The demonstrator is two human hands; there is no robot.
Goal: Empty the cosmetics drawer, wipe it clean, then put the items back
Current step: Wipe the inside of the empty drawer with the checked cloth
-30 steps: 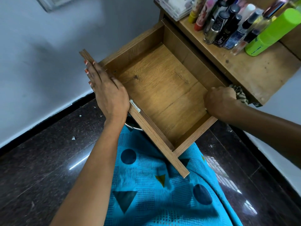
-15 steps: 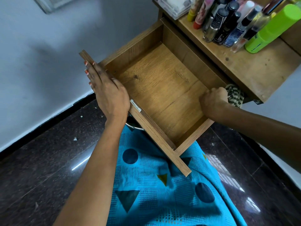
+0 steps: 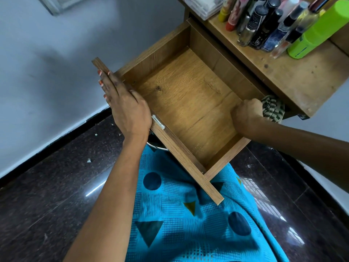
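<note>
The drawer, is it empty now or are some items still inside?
Empty. The drawer is pulled out and its wooden floor shows bare; the cosmetic bottles stand on the tabletop above.

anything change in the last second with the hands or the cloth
The right hand slid along the drawer's right wall, and more of the checked cloth in its grip came into view past the knuckles. The left hand stayed flat on the drawer front, the drawer empty, the bottles on the shelf.
</note>
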